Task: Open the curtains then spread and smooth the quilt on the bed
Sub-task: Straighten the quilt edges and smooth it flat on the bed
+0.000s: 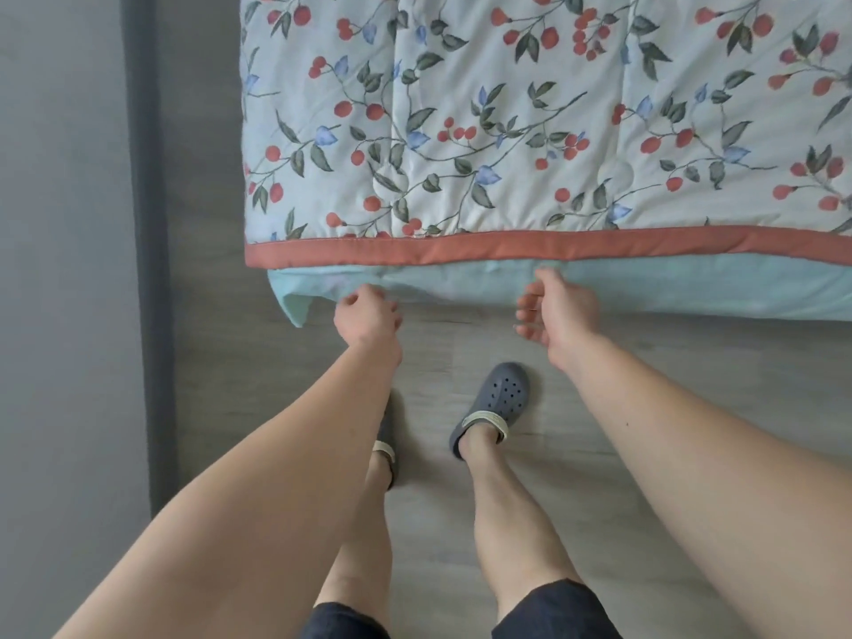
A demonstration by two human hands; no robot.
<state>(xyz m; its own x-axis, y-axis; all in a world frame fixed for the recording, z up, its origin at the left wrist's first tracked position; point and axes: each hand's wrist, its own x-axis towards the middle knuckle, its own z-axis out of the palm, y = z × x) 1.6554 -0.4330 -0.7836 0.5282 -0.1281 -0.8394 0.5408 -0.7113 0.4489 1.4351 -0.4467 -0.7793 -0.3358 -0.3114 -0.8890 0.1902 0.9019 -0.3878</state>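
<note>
i'm looking straight down past both arms at the foot of a bed. the quilt [530, 122] lies spread across the top of it, white with red berries and green and blue leaves, fairly flat with a few soft stitched ridges running away from me. its rust-red border [553, 247] runs along the near edge of the bed, just above a pale teal sheet [668, 288] that hangs down the side; the sheet's corner droops in a point at the left end.

my left hand [366, 315] is at the lower edge of the sheet near that corner, fingers curled in; it seems to touch the cloth, but i cannot tell whether it actually pinches any. my right hand [555, 311] is further along, just below the border, with the fingers loose and spread, gripping nothing, the fingertips close to the sheet.

the floor [599, 408] is grey wood-look planking. i'm standing on it in dark grey clogs [498, 403] with pale straps, the left one mostly hidden behind my forearm, and dark shorts show at the bottom of the view. to the left a dark upright strip [147, 223] runs along the edge of a plain grey wall [60, 269], well apart from the bed.
</note>
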